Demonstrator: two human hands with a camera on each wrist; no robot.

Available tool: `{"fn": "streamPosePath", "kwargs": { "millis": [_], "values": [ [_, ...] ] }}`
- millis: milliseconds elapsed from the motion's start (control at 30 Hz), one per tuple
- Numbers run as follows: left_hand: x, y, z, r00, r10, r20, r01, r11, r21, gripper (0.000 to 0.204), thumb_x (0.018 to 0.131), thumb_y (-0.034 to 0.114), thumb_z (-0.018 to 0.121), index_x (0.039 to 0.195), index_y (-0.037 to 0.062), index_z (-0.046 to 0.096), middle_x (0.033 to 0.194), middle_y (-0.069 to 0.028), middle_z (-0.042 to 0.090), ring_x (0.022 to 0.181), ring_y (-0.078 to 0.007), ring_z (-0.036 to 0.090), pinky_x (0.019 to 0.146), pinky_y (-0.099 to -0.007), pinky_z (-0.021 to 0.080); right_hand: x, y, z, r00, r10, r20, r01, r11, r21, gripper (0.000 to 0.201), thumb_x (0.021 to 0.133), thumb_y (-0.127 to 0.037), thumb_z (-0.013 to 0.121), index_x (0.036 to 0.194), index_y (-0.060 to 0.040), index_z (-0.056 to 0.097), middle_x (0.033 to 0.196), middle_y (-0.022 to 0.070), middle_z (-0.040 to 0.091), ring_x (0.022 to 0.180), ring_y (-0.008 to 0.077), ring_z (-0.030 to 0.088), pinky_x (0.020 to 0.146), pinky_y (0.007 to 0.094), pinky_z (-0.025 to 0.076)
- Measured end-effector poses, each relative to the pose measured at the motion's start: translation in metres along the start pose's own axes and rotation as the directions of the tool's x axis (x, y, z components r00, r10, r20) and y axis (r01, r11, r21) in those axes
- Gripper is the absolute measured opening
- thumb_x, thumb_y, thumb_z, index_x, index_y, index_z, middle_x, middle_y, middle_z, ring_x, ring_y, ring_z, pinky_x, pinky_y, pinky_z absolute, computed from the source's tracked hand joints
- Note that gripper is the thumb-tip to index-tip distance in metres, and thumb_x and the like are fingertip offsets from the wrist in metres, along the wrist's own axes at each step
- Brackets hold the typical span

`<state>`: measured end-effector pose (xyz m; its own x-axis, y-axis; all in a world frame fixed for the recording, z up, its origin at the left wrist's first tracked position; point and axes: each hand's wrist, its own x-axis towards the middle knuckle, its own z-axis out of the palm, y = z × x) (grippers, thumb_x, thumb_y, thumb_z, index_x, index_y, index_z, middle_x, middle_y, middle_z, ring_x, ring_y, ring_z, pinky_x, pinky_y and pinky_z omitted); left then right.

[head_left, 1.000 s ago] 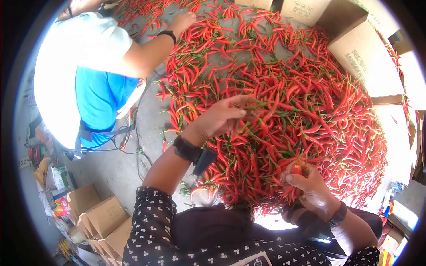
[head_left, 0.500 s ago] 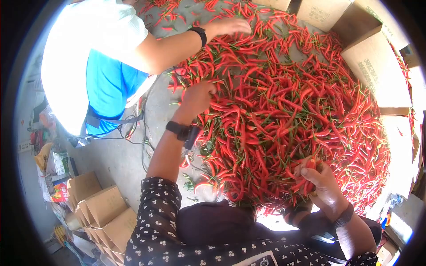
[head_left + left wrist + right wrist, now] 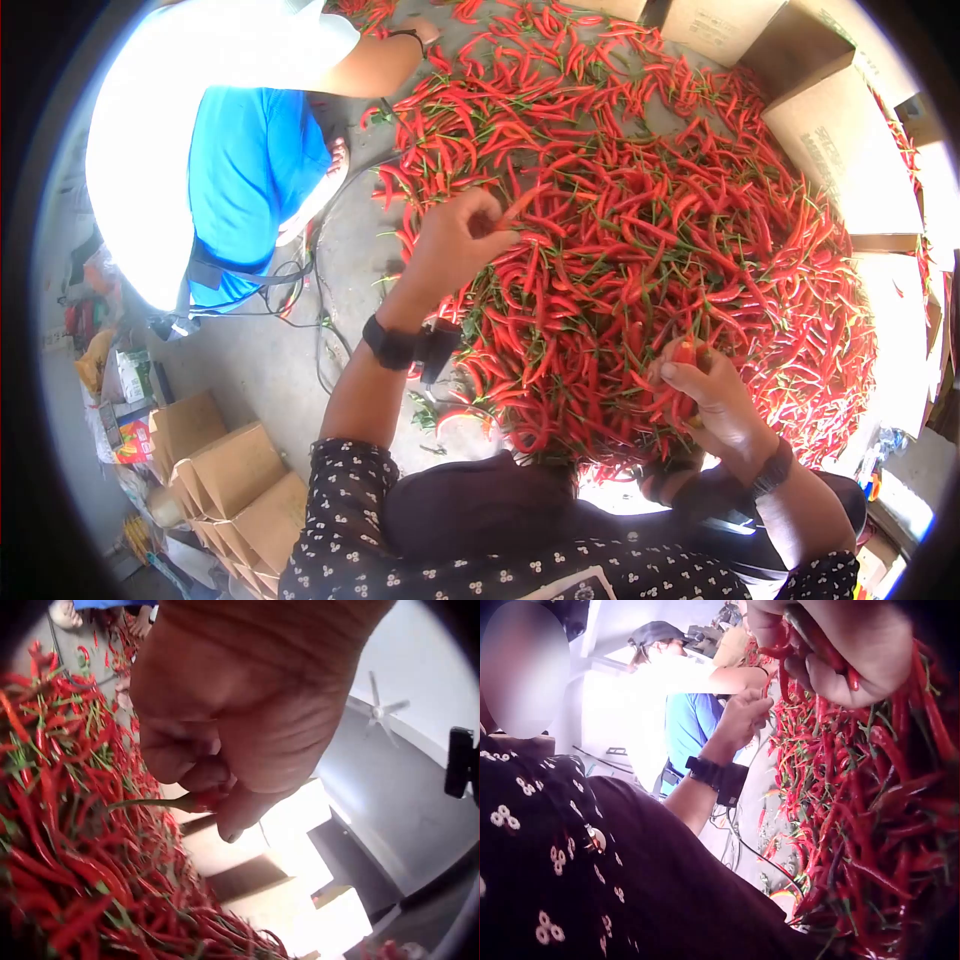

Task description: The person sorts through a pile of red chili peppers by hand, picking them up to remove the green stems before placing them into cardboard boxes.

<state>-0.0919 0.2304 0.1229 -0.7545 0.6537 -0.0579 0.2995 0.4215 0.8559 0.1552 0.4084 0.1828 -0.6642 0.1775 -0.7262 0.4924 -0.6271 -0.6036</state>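
My left hand (image 3: pixel 452 250) is raised over the left part of a broad pile of red chili peppers (image 3: pixel 640 250). Between thumb and fingers it pinches one red chili pepper (image 3: pixel 202 800), whose green stem sticks out in the left wrist view. Low over the near side of the pile, my right hand (image 3: pixel 718 392) grips a small bunch of red chili peppers (image 3: pixel 684 354). Its curled fingers partly cover that bunch, and several pepper ends poke out in the right wrist view.
Another person in a white top (image 3: pixel 220 60) and blue clothing (image 3: pixel 250 180) sits at the upper left, one arm over the far peppers. Cardboard boxes (image 3: pixel 840 140) border the pile at right; folded cartons (image 3: pixel 240 480) stand lower left. A black cable (image 3: pixel 318 290) crosses the grey floor.
My left hand moved left from over the pile's middle, down to its left edge, then slightly back right, now with a pepper pinched. My right hand stays nearly still. The other person's hand drew back.
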Motion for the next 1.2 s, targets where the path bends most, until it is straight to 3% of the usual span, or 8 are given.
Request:
{"fn": "streamPosePath", "kwargs": {
  "millis": [100, 200, 633, 833, 967, 1067, 1100, 1200],
  "values": [
    [-0.005, 0.021, 0.020, 0.990, -0.025, 0.139, 0.038, 0.995, -0.097, 0.021, 0.073, 0.011, 0.072, 0.080, 0.0022, 0.054, 0.068, 0.0001, 0.056, 0.060, -0.0044, 0.051, 0.054, -0.0226, 0.042, -0.002, -0.009, 0.006, 0.998, 0.066, -0.023, -0.067, 0.998, -0.020, 0.016, 0.082, -0.016, 0.065, 0.091, -0.0083, 0.054, 0.079, 0.0002, 0.057, 0.059, 0.0035, 0.050, 0.048, 0.0175, 0.039],
    [-0.016, 0.036, 0.040, 0.932, -0.013, 0.361, 0.200, 0.852, -0.484, 0.014, 0.081, 0.008, 0.065, 0.085, 0.0047, 0.053, 0.071, 0.0022, 0.056, 0.063, -0.0026, 0.053, 0.051, -0.0183, 0.041, 0.003, -0.008, 0.006, 0.999, 0.040, 0.023, -0.040, 0.999, 0.023, 0.020, 0.082, -0.017, 0.064, 0.096, -0.0067, 0.054, 0.083, 0.0020, 0.059, 0.060, 0.0048, 0.052, 0.049, 0.0182, 0.041],
    [-0.035, 0.055, 0.061, 0.691, -0.076, 0.719, 0.588, 0.637, -0.498, 0.019, 0.090, 0.021, 0.053, 0.085, 0.0041, 0.058, 0.068, 0.0013, 0.057, 0.053, -0.0035, 0.048, 0.047, -0.0191, 0.037, 0.007, -0.007, 0.005, 1.000, 0.031, 0.000, -0.031, 0.991, 0.132, 0.030, 0.084, -0.011, 0.062, 0.111, -0.0026, 0.053, 0.089, 0.0029, 0.059, 0.072, 0.0070, 0.055, 0.054, 0.0195, 0.044],
    [-0.042, 0.061, 0.075, 0.654, 0.021, 0.756, 0.431, 0.811, -0.395, 0.020, 0.088, 0.022, 0.055, 0.079, 0.0051, 0.062, 0.064, 0.0034, 0.055, 0.053, -0.0026, 0.046, 0.045, -0.0201, 0.034, 0.008, -0.006, 0.004, 0.998, 0.062, 0.025, -0.063, 0.995, 0.071, 0.021, 0.083, -0.008, 0.061, 0.103, -0.0037, 0.055, 0.086, 0.0032, 0.059, 0.072, 0.0078, 0.056, 0.057, 0.0200, 0.045],
    [-0.032, 0.048, 0.065, 0.700, 0.006, 0.714, 0.340, 0.877, -0.340, 0.021, 0.086, 0.025, 0.059, 0.080, 0.0045, 0.063, 0.063, 0.0023, 0.055, 0.053, -0.0048, 0.048, 0.046, -0.0222, 0.037, 0.009, -0.009, 0.005, 0.993, 0.103, -0.051, -0.098, 0.991, 0.091, 0.016, 0.083, -0.006, 0.060, 0.097, -0.0054, 0.053, 0.084, 0.0037, 0.058, 0.071, 0.0103, 0.056, 0.059, 0.0230, 0.046],
    [-0.009, 0.008, 0.041, 0.978, -0.105, 0.178, 0.119, 0.990, -0.071, 0.024, 0.079, 0.027, 0.064, 0.080, 0.0035, 0.063, 0.074, -0.0063, 0.060, 0.069, -0.0179, 0.058, 0.061, -0.0306, 0.045, 0.012, -0.010, 0.005, 0.997, 0.066, -0.035, -0.063, 0.995, 0.073, 0.015, 0.083, -0.012, 0.060, 0.095, -0.0088, 0.051, 0.084, 0.0024, 0.056, 0.068, 0.0112, 0.056, 0.058, 0.0248, 0.046],
    [-0.002, -0.022, 0.034, 0.999, -0.049, -0.017, 0.050, 0.996, 0.071, 0.026, 0.077, 0.028, 0.065, 0.081, 0.0024, 0.062, 0.081, -0.0102, 0.062, 0.077, -0.0240, 0.061, 0.067, -0.0350, 0.047, 0.012, -0.011, 0.005, 0.998, 0.038, -0.047, -0.037, 0.999, 0.026, 0.014, 0.083, -0.017, 0.060, 0.093, -0.0124, 0.051, 0.082, -0.0002, 0.055, 0.063, 0.0098, 0.054, 0.053, 0.0248, 0.044],
    [0.000, -0.099, 0.006, 0.985, -0.068, -0.159, 0.116, 0.943, 0.313, 0.032, 0.075, 0.028, 0.067, 0.098, 0.0064, 0.060, 0.108, -0.0148, 0.056, 0.101, -0.0290, 0.054, 0.081, -0.0409, 0.045, 0.011, -0.012, 0.000, 0.996, 0.071, -0.057, -0.063, 0.989, 0.136, 0.020, 0.083, -0.006, 0.060, 0.100, -0.0041, 0.049, 0.090, 0.0063, 0.057, 0.079, 0.0153, 0.060, 0.066, 0.0266, 0.048]
  ]
}}
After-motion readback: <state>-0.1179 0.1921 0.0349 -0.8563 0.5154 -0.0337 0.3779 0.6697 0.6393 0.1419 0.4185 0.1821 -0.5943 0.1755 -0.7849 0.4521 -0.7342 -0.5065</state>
